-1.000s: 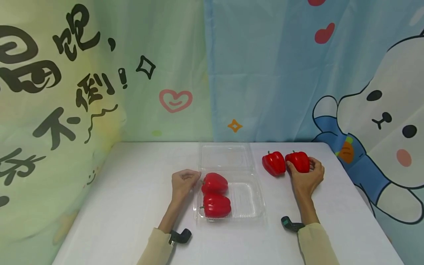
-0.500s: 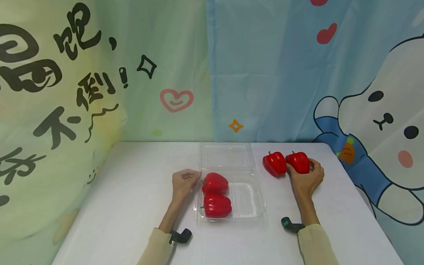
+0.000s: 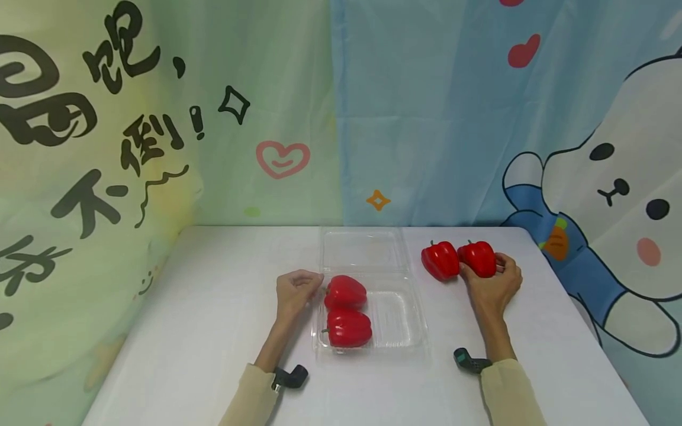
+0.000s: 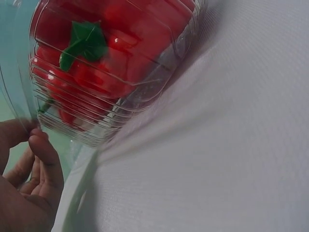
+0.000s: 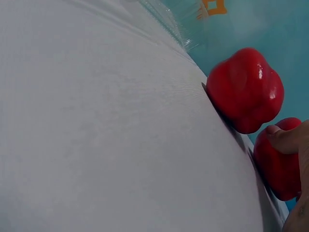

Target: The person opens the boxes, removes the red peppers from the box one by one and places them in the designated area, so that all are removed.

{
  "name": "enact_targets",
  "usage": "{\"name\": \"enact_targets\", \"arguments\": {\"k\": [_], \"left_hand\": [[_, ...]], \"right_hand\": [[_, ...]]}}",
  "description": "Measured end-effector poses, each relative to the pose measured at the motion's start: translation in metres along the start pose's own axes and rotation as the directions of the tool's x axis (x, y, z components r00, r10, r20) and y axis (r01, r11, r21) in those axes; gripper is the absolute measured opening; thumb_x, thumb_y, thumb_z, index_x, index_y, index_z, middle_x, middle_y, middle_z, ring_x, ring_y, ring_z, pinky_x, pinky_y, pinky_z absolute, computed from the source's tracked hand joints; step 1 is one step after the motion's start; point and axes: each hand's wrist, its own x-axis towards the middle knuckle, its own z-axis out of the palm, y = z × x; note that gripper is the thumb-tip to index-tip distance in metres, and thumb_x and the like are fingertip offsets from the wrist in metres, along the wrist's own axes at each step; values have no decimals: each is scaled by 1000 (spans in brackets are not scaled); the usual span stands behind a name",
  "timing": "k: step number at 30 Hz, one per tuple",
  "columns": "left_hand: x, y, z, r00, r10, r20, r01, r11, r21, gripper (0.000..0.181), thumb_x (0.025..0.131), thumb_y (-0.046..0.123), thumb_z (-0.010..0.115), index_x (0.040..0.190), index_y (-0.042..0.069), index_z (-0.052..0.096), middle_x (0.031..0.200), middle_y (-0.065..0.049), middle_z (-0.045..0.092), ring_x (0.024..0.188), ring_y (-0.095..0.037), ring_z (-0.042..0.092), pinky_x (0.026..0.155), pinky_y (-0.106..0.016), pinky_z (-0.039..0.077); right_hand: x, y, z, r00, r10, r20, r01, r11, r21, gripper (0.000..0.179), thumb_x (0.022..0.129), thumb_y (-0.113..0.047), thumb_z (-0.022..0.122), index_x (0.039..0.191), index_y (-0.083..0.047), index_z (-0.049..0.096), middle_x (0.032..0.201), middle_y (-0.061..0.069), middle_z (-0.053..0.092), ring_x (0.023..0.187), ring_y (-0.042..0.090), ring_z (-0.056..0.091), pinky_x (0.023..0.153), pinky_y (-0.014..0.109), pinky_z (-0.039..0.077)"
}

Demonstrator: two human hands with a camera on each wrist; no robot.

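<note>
A clear plastic clamshell container lies with its lid spread back on the table. Two red bell peppers, a rear one and a front one, sit in its left half, green stems toward the left. At the container's left rim, my left hand pinches the edge between thumb and finger, seen close in the left wrist view. My right hand grips a red bell pepper at the back right, thumb on its near side. Another red bell pepper rests just left of that one.
The white table ends at a printed curtain behind it. The container's lid reaches close to the back edge. Dark camera mounts sit on both wrists, a left one and a right one.
The gripped pepper has tilted very slightly under my right hand; otherwise the hands, container and other peppers stay put. The whole view shifts a little with the head.
</note>
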Motion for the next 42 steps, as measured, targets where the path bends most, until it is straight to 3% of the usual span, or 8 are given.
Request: {"name": "enact_targets", "arguments": {"k": [15,24,34,38,42], "left_hand": [[-1,1,0,1000,-12,1,12,1000,9,19,99,13,80,99,-6,80,76,-15,78,62,-9,67,58,-21,51],[-1,0,0,1000,-21,0,21,1000,17,18,98,13,80,98,-5,80,75,-15,77,62,-11,66,57,-21,51],[-1,0,-1,1000,-7,2,7,1000,20,20,99,14,80,99,-5,80,77,-16,78,62,-9,67,59,-21,52],[-1,0,0,1000,-7,4,7,1000,23,19,99,14,80,99,-5,80,78,-17,79,63,-9,67,59,-21,53],[-1,0,0,1000,-7,0,7,1000,29,19,99,14,80,98,-4,81,79,-17,79,62,-9,67,60,-21,54]], "right_hand": [[-11,-9,-23,1000,21,-2,-21,998,-62,84,93,-29,87,164,-21,42,167,8,47,152,27,43,120,60,49],[-11,-15,-32,998,-54,-32,53,998,-38,78,93,-29,87,160,-17,50,161,10,54,144,28,50,117,59,50],[-14,-21,-37,982,-170,-79,171,985,7,68,90,-25,90,151,-15,62,150,10,65,125,14,54,101,27,46],[-18,-25,-38,978,-188,-95,193,980,48,65,89,-23,91,148,-16,66,147,10,68,122,14,57,97,23,44],[-22,-24,-37,974,-212,-81,216,975,49,66,87,-25,93,148,-21,67,147,8,69,119,6,55,96,19,45]]}}
